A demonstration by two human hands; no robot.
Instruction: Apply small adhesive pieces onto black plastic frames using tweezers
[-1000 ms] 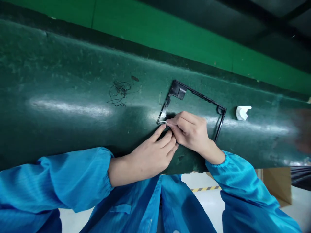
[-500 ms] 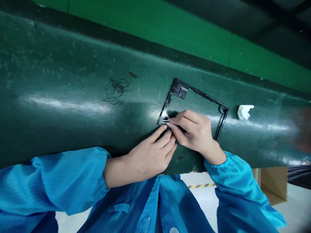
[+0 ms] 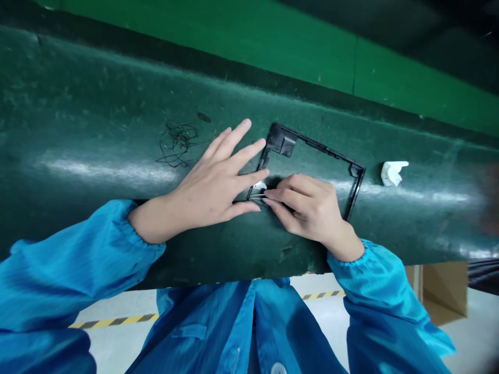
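A thin black rectangular plastic frame [image 3: 326, 150] lies on the green bench. My right hand [image 3: 307, 208] is closed in a pinch on a pair of tweezers [image 3: 257, 196], whose two slim metal tips point left into the frame's near-left corner. Beside the tips sits a small whitish piece [image 3: 260, 185], partly covered by fingers. My left hand [image 3: 218, 182] is open with its fingers spread over the frame's left side. Its fingertips rest at or just above that edge; contact is hard to tell.
A tangle of thin black wire [image 3: 179, 141] lies left of the frame, near a small dark flat piece [image 3: 203, 117]. To the right is a white plastic part [image 3: 393, 172]. A cardboard box [image 3: 444, 291] stands below the bench's front edge at right.
My left hand has moved up and left from the near corner, and its fingers have spread apart. The right hand with the tweezers stays at the same corner.
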